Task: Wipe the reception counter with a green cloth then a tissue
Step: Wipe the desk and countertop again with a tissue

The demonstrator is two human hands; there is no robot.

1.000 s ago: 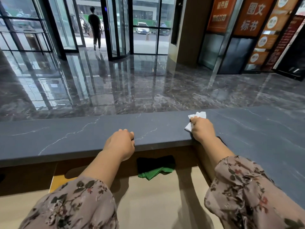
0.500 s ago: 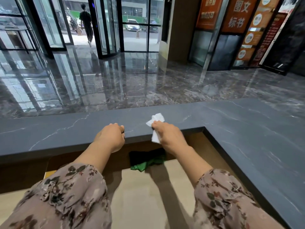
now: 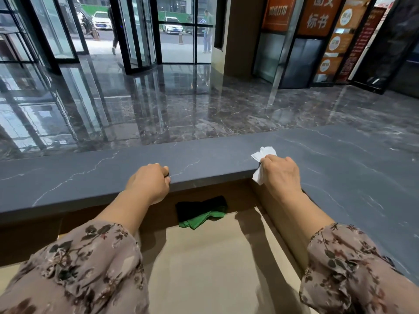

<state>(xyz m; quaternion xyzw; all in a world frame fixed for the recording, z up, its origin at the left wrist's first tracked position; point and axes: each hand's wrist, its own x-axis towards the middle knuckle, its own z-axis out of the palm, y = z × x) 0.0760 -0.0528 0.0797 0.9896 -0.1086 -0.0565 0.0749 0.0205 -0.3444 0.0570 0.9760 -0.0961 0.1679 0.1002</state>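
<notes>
1. Wiping is shown at the tissue stage. The white tissue (image 3: 264,154) is pinched in the curled fingers of the right hand (image 3: 281,173). It is bunched, with part lying on the grey desk (image 3: 204,159) near its inner corner and part hanging over the front edge.
2. The left hand (image 3: 149,182) is rested on the front edge of the desk, well to the left of the tissue. Its fingers are curled and nothing is seen held.
3. The green cloth (image 3: 204,218) is laid folded on the lower beige surface (image 3: 215,257), partly under the desk's overhang and between the two forearms. The cloth stage is therefore judged finished.
4. For a good stroke, the tissue should be flattened under the fingers so that more paper meets the stone. A bunched wad is likely to touch along a narrow line only.
5. Overlapping passes should be drawn along the length of the desk, the edge included. Light pressure is advised, since thin tissue may be torn on a damp surface.
6. The left hand may be used as a brace.
</notes>
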